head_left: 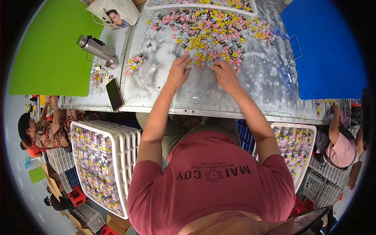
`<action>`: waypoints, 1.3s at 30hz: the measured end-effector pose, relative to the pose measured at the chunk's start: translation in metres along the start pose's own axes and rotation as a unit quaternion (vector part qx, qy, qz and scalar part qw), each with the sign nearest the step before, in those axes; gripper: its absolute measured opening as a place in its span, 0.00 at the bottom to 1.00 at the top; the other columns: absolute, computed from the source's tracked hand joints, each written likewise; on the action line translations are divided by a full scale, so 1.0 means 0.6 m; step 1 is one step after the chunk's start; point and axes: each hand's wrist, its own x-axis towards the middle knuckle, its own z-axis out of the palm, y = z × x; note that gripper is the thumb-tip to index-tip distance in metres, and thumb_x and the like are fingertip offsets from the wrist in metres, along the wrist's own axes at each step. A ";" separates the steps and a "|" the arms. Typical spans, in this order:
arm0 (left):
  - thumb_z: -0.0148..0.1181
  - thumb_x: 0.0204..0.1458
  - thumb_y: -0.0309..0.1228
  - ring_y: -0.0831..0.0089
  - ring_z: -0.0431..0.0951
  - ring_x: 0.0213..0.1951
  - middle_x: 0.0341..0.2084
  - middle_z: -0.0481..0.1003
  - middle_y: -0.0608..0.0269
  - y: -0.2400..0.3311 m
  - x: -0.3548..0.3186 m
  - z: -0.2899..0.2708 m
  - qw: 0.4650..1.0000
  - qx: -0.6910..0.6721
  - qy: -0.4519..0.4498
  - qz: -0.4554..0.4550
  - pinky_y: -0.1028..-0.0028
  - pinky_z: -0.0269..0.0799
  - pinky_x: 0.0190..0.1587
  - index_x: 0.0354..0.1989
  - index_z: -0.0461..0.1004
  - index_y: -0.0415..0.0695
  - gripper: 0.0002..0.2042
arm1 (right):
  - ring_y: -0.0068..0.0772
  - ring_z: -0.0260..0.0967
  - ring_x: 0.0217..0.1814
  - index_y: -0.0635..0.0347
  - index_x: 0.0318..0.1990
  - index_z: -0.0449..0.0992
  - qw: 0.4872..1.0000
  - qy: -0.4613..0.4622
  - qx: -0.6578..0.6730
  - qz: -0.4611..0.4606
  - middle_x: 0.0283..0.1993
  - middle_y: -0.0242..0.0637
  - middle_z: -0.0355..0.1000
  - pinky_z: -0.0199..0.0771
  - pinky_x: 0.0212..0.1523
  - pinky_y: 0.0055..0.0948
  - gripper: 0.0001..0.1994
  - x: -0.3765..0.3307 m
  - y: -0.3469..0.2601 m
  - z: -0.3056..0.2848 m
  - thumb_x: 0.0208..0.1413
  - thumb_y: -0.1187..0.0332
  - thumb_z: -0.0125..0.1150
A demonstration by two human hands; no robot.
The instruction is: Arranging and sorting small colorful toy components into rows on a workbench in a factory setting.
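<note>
Small square pieces (pixel 207 39) in pink, yellow, black and white lie in a wide loose heap across the metal table (pixel 156 90). My left hand (pixel 179 72) rests at the near left edge of the heap, fingers stretched forward, thumb apart, close to a few pieces. Opposite it, my right hand (pixel 226 74) has its fingers bent together at the near edge of the heap. A small pale piece shows by its fingertips; whether they grip it is hard to make out. Between both hands lies a short row of yellow and pink pieces.
A separate cluster of pieces (pixel 136 64) lies left of my hands. Further left are a phone (pixel 114 94), a steel flask (pixel 94 47) and a paper bag (pixel 113 15). Filled white trays (pixel 94 164) stand by my left side, another tray (pixel 294 150) by my right. Green (pixel 55 47) and blue panels (pixel 329 47) flank the table; people sit beyond both.
</note>
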 end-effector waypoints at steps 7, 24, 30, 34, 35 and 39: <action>0.69 0.48 0.21 0.52 0.78 0.51 0.51 0.79 0.53 0.001 0.008 0.020 1.000 0.003 0.001 -0.015 0.61 0.75 0.55 0.51 0.82 0.43 0.19 | 0.50 0.73 0.48 0.61 0.45 0.80 0.999 -0.024 0.015 0.025 0.43 0.42 0.71 0.73 0.50 0.45 0.12 0.016 -0.001 -0.002 0.51 0.75 0.66; 0.73 0.47 0.28 0.56 0.75 0.51 0.48 0.80 0.60 0.016 0.029 0.020 1.000 0.020 -0.018 0.016 0.62 0.72 0.56 0.49 0.83 0.46 0.18 | 0.48 0.73 0.48 0.61 0.45 0.79 0.999 -0.023 0.026 -0.009 0.44 0.40 0.73 0.74 0.48 0.44 0.18 0.033 0.008 0.006 0.45 0.72 0.75; 0.73 0.46 0.30 0.56 0.76 0.50 0.47 0.81 0.62 0.014 0.037 0.020 0.999 0.016 -0.031 0.020 0.61 0.71 0.55 0.47 0.83 0.46 0.17 | 0.49 0.72 0.46 0.59 0.46 0.81 0.999 -0.036 0.030 0.000 0.42 0.40 0.72 0.74 0.47 0.43 0.18 0.038 0.010 0.008 0.45 0.71 0.75; 0.74 0.45 0.33 0.57 0.76 0.49 0.46 0.81 0.64 0.017 0.036 0.025 0.999 0.025 -0.016 0.027 0.60 0.70 0.53 0.47 0.83 0.48 0.18 | 0.46 0.72 0.46 0.56 0.47 0.81 1.000 -0.016 0.012 -0.005 0.43 0.39 0.72 0.74 0.46 0.43 0.19 0.043 0.006 0.016 0.46 0.68 0.76; 0.74 0.45 0.33 0.57 0.76 0.49 0.46 0.81 0.64 0.017 0.034 0.026 0.999 0.026 -0.015 0.027 0.60 0.70 0.53 0.47 0.83 0.48 0.18 | 0.46 0.72 0.46 0.56 0.47 0.81 1.000 -0.016 0.012 -0.005 0.43 0.39 0.72 0.74 0.46 0.43 0.19 0.045 0.004 0.017 0.46 0.68 0.76; 0.74 0.46 0.36 0.60 0.76 0.51 0.47 0.81 0.68 0.020 0.029 0.032 0.998 0.055 -0.013 0.013 0.59 0.66 0.54 0.47 0.84 0.51 0.17 | 0.44 0.72 0.48 0.53 0.48 0.82 0.999 -0.042 0.013 0.024 0.43 0.38 0.71 0.71 0.48 0.43 0.18 0.045 0.005 0.027 0.47 0.67 0.75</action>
